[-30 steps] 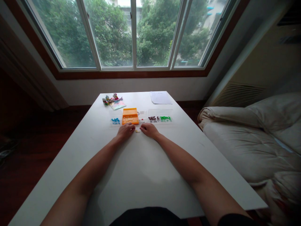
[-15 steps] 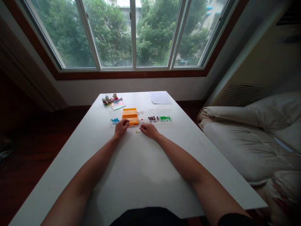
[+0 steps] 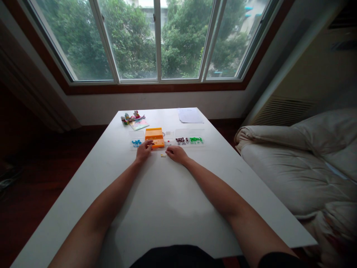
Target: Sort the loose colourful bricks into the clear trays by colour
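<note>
My left hand (image 3: 143, 151) is at the front left corner of an open orange case (image 3: 154, 133); its thumb and fingers look slightly apart, and I see nothing between them. My right hand (image 3: 176, 153) rests on the table right of centre with its fingers curled together, and whatever they hold, if anything, is hidden. Just left of it lie small yellow and whitish pieces (image 3: 163, 156). Blue pieces (image 3: 136, 143) sit in a clear box beyond my left hand. Dark brown pieces (image 3: 182, 140) and green pieces (image 3: 196, 140) fill compartments of a clear box beyond my right hand.
The white table (image 3: 167, 208) stretches from my body toward the window. Small colourful figurines (image 3: 133, 117) stand at the back left beside a pastel card (image 3: 139, 124). White paper sheets (image 3: 190, 115) lie at the back right. A padded cream sofa (image 3: 295, 163) stands to the right.
My left hand's thumb and fingers have parted a little near the orange case, and the hand has shifted slightly. My right hand stays where it was.
</note>
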{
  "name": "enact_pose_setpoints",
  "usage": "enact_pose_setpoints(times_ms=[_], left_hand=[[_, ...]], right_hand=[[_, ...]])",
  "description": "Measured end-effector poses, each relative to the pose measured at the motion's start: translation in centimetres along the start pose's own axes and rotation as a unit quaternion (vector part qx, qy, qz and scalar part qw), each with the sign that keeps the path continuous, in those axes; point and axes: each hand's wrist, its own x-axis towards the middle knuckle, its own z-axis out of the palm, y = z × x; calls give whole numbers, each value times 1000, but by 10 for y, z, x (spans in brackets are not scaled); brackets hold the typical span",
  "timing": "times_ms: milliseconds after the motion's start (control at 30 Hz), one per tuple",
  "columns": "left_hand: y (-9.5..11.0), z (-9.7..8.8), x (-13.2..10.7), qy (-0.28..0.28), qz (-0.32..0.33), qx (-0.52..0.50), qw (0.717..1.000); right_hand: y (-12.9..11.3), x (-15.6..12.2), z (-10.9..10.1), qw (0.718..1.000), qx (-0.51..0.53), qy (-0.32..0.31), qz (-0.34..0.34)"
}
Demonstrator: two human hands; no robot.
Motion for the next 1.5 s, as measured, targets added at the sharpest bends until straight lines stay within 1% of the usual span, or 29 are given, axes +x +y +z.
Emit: enact_pose_setpoints(times_ms=[100,200,300,400,467,600,767,1100,1333,1500], left_hand=[[7,1,-4,-17,39,74,996],[15,4,-9,-64,93,144,983],[23,8,-15,-108,147,205,962],[28,9,-19,-131,176,243,945],[29,9,-21,-143,181,256,939],[31,9,-22,-153,181,262,936],[32,10,-23,-153,186,262,935],[29,9,-22,-140,182,272,934],[30,9,-22,-141,202,253,936],[33,11,-23,-137,211,239,938]], right_hand=[[0,0,0,1000,4,3,-3],[1,-1,0,1000,19,3,-15],[5,0,2,997,50,-1,-52],[10,2,4,992,75,-11,-99],[12,3,5,990,81,-16,-118],[14,3,6,988,73,-18,-138],[14,3,5,989,65,-20,-131],[13,4,6,987,71,-27,-140],[12,4,9,990,81,34,-114],[8,4,7,989,87,48,-109]])
